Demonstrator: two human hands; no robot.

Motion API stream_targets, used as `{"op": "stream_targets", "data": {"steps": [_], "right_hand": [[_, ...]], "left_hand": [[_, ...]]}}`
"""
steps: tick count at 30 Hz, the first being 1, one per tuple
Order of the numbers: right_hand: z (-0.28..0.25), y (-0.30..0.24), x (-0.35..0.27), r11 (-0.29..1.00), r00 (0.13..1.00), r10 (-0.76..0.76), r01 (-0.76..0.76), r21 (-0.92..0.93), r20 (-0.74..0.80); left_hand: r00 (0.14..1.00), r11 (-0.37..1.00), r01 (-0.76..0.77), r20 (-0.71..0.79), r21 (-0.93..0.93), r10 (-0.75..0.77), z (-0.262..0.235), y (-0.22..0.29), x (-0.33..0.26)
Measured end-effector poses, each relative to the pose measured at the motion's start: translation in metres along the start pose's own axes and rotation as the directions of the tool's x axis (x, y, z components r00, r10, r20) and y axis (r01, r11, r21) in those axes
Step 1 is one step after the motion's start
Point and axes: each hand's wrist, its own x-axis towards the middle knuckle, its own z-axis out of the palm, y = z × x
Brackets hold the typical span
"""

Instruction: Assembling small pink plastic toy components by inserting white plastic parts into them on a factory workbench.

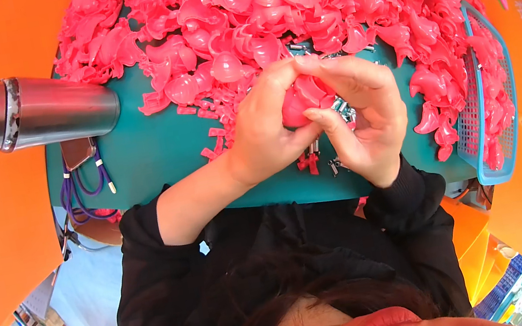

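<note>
A rounded, glossy pink piece (300, 98) was held between the two hands above the near middle of the bench (163, 153); fingers covered much of it, so its full outline could not be made out. The left grip (266, 113) was closed on its left side, and the right grip (370, 106) curled round from the other side, thumb against the piece, the fingertips of both meeting over it. Behind and beneath the hands, small silvery parts (343, 110) showed only in the gaps, too small to identify. Little pink bits (218, 140) were scattered left of the hands. Beyond spread a heap of pink shells (289, 3), cut off by the upper edge and overlapping too densely to separate. To the right, a blue mesh basket (499, 175) contained more pink parts. At the left was a steel flask (62, 108), whether upright or lying unclear through the lens's distortion, and near it a purple cord (79, 200), its lower end hard to trace.
</note>
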Motion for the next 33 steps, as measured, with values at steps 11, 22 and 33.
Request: {"op": "stream_targets", "data": {"steps": [11,22,33], "right_hand": [[-0.006,0.008,0.009,0.854,0.937,-0.337,0.345,-0.39,0.09],[-0.011,0.009,0.007,0.746,0.915,-0.371,0.394,-0.537,0.156],[-0.017,0.011,0.01,0.82,0.946,-0.255,0.32,-0.474,0.199]], "left_hand": [[0.998,0.987,-0.07,-0.006,-0.143,0.07,-0.004,-0.005,0.01],[0.853,0.536,0.52,0.432,-0.665,-0.291,-0.026,0.003,0.022],[0.773,0.51,0.625,0.558,-0.591,-0.3,-0.035,0.004,0.018]]}}
